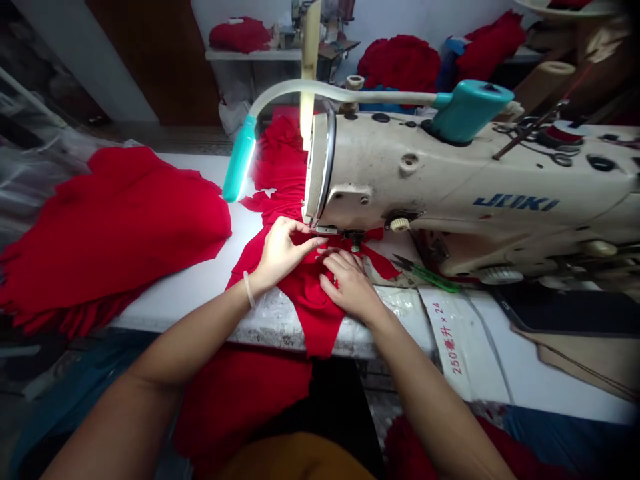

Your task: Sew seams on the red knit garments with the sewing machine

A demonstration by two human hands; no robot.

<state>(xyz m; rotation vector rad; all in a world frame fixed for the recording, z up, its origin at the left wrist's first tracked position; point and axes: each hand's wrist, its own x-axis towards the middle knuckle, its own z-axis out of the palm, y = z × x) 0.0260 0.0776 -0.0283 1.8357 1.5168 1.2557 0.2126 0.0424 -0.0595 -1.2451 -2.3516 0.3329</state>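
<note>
Red fabric lies under the head of a white sewing machine, and one end hangs over the table's front edge. My left hand, with a pale bracelet at the wrist, is closed on the fabric just left of the needle area, index finger and thumb close to the presser foot. My right hand lies to the right with bent fingers gathering the same fabric; its fingertips almost meet my left thumb. The stitching point itself is partly hidden by the fingers and machine head.
A stack of red cut pieces lies on the left of the table. A lit teal lamp hangs beside the machine head. Green-handled thread snips and a dark phone-like slab lie right. More red cloth is below the table edge.
</note>
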